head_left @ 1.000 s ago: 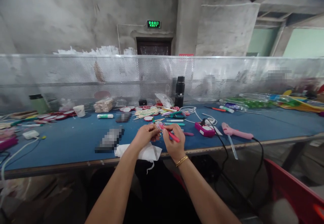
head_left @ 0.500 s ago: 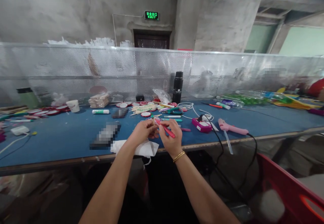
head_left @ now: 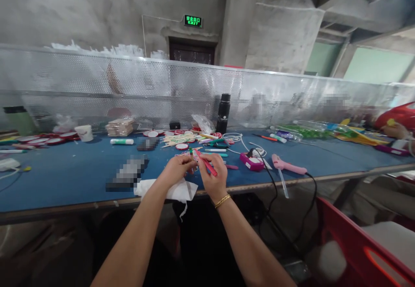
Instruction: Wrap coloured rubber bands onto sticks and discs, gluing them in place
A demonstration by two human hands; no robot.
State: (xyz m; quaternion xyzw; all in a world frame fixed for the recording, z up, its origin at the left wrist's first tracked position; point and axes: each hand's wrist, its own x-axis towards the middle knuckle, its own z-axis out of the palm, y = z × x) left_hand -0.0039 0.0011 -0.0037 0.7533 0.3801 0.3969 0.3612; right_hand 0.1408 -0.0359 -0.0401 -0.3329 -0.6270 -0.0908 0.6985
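Note:
My two hands meet over the front of the blue table (head_left: pixel 65 179). My right hand (head_left: pixel 212 175) is closed round a red pen (head_left: pixel 205 164) whose tip points up and left. My left hand (head_left: pixel 177 170) pinches a small round craft piece that its fingers mostly hide. A gold bracelet (head_left: pixel 223 200) circles my right wrist. A white cloth (head_left: pixel 162 189) lies under my left wrist at the table edge. Wooden sticks and red-and-white round pieces (head_left: pixel 181 139) lie just beyond my hands.
A pink glue gun (head_left: pixel 287 165) with a black cord lies to the right, beside a pink box (head_left: pixel 252 162). A black flask (head_left: pixel 223 113) stands before the perforated metal screen (head_left: pixel 97 88). Another person's hand (head_left: pixel 394 130) rests far right. A red crate (head_left: pixel 363 248) sits low right.
The camera has swung right and tipped, so the table has slid left in view. My hands stay together, the pen a little higher. A person in red has come into view far right.

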